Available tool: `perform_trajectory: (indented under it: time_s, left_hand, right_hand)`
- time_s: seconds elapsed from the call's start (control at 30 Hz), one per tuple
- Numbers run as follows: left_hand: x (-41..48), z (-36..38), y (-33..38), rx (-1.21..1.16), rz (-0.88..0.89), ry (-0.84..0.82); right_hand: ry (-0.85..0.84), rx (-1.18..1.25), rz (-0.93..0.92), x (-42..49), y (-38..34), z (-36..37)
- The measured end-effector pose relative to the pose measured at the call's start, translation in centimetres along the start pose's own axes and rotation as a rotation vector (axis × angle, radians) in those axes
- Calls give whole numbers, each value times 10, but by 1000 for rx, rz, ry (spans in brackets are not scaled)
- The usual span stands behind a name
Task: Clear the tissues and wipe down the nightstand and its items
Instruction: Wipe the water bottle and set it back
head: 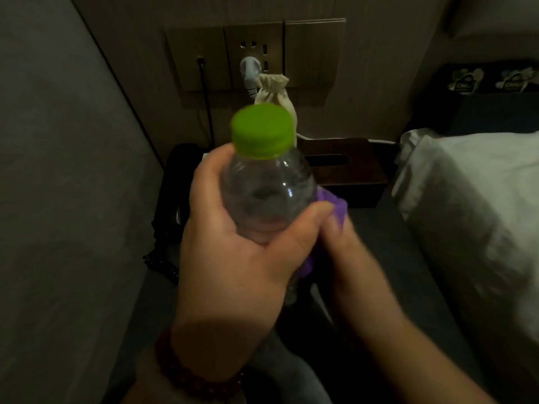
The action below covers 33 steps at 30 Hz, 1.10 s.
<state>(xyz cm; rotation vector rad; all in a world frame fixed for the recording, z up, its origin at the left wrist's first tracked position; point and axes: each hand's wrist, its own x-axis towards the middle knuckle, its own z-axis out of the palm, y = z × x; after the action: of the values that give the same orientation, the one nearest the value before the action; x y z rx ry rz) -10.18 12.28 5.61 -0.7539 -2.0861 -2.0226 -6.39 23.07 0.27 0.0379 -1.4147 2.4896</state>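
Observation:
A clear plastic bottle (267, 193) with a green cap is held up close to the camera, above the dark nightstand (379, 228). My left hand (233, 246) is wrapped around the bottle's body. My right hand (347, 252) presses a purple cloth (335, 207) against the bottle's right side; the hand is blurred. A dark wooden tissue box (347, 167) stands on the nightstand behind the bottle. No loose tissues are visible.
A black telephone with a coiled cord (172, 205) sits at the nightstand's left. A small beige drawstring pouch (275, 94) stands against the wall below a socket panel (253, 53). A white bed (472, 199) lies on the right, a padded wall on the left.

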Motion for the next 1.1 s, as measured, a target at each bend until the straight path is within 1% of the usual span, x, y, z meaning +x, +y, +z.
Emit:
perform_trajectory:
  time_s: [0.07, 0.13, 0.2, 0.3, 0.37, 0.47, 0.5, 0.53, 0.57, 0.6, 0.63, 0.67, 0.7, 0.77, 0.87, 1.0, 1.1]
  left_hand:
    - [2, -3, 2, -130, -33, -3]
    - [3, -9, 2, -210, -46, -17]
    - [3, -13, 0, -257, -54, -6]
    - [5, -17, -2, -247, -82, -17]
    - [8, -19, -2, -197, -96, -58]
    - [12, -23, -4, 6, -132, -76]
    - [12, -24, -2, 144, -120, -44]
    - [12, -24, 2, 318, -47, -1]
    - [12, -25, 6, 509, 75, 23]
    - [11, -25, 8, 716, 226, 12]
    - [10, -24, 8, 899, 375, -27]
    - [9, -22, 8, 1034, 485, -95]
    - [8, -18, 6, 1114, 522, -175]
    - [4, -11, -1, 1211, 459, -321]
    - [-1, -8, -12, 1338, 330, -429]
    - [-1, -9, -14, 1387, 197, -387]
    - [1, -10, -12, 1351, 194, -369]
  right_hand:
    - [-79, -186, 27, -6, 13, -3]
    - [-82, -388, 46, -10, 17, -7]
    - [-72, -530, 50, -11, 18, -10]
    - [-67, -672, 34, -11, 21, -7]
    - [-65, -688, 39, -10, 18, -4]
    - [-27, -685, 13, -9, 15, -9]
    - [-8, -692, 17, -6, 13, -13]
    - [12, -713, 15, -4, 10, -17]
    - [29, -756, -1, -1, 6, -22]
    - [45, -828, -28, 1, 1, -27]
    - [61, -923, -60, 3, -6, -31]
    - [72, -1029, -89, 5, -14, -35]
    - [67, -1122, -109, 5, -22, -37]
    - [-9, -1262, -114, 7, -36, -40]
    - [-148, -1449, -108, 7, -48, -40]
    - [-245, -1535, -116, 6, -61, -30]
    - [-264, -1592, -148, 7, -71, -23]
